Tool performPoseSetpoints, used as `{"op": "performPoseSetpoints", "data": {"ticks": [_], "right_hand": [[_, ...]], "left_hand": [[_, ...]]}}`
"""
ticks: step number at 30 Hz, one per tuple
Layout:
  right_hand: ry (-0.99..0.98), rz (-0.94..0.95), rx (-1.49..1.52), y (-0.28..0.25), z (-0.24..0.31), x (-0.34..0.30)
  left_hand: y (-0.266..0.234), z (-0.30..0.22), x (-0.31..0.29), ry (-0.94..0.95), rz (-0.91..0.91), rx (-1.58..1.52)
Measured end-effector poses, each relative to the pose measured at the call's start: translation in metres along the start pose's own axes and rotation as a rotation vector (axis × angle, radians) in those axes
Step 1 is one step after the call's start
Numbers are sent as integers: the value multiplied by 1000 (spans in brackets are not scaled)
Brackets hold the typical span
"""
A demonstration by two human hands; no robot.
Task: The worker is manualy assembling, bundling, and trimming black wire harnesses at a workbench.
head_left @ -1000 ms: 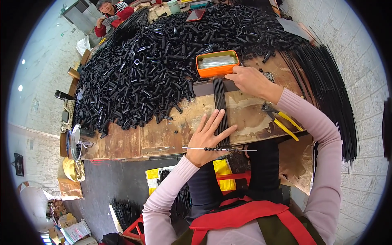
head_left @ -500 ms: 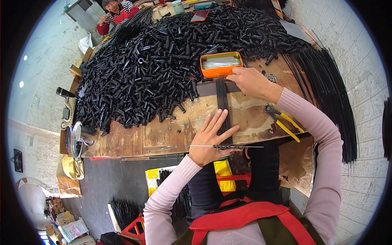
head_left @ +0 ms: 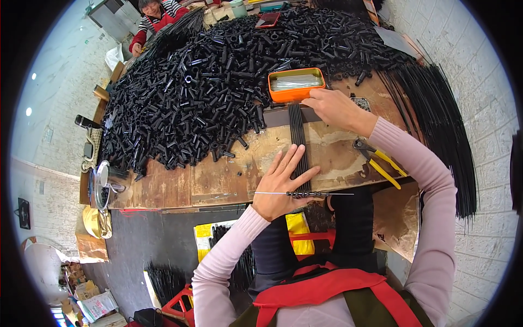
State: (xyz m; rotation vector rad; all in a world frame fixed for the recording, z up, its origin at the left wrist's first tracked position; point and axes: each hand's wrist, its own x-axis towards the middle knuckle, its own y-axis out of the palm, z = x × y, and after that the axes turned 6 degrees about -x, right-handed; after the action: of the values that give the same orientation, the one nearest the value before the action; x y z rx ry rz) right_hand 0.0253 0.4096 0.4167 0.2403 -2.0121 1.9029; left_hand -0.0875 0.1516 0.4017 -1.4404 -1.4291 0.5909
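A narrow row of black rods (head_left: 297,128) runs from beneath an orange tin (head_left: 296,95) to the table's front edge. My left hand (head_left: 280,182) lies over its near end, fingers spread and stretched across the rods. A thin metal wire (head_left: 340,194) crosses the near ends, with dark rings or loops around its middle; their detail is too small to tell. At the tin's near right corner is my right hand (head_left: 340,111), its fingers curled in and thumb against them. Whatever lies between those fingertips is hidden. Thin pale wires (head_left: 297,82) fill the tin.
A big heap of short black tubes (head_left: 185,98) covers the table's far and left parts. Yellow-handled pliers (head_left: 381,163) lie to the right, and long black rods (head_left: 447,136) hang over the right edge. Another person (head_left: 155,19) sits at the far left.
My two hands hold nearly the same places over the rods and by the tin. At the far left, the other person's hand has come down toward the table.
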Motion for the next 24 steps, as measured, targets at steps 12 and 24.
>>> {"op": "performPoseSetpoints", "data": {"ticks": [12, 24], "right_hand": [[-27, -4, -6, -2, 3, 0], [-16, -46, 208, 3, -7, 20]], "left_hand": [[1, 0, 0, -3, -5, 3], [1, -1, 1, 1, 11, -1]]}}
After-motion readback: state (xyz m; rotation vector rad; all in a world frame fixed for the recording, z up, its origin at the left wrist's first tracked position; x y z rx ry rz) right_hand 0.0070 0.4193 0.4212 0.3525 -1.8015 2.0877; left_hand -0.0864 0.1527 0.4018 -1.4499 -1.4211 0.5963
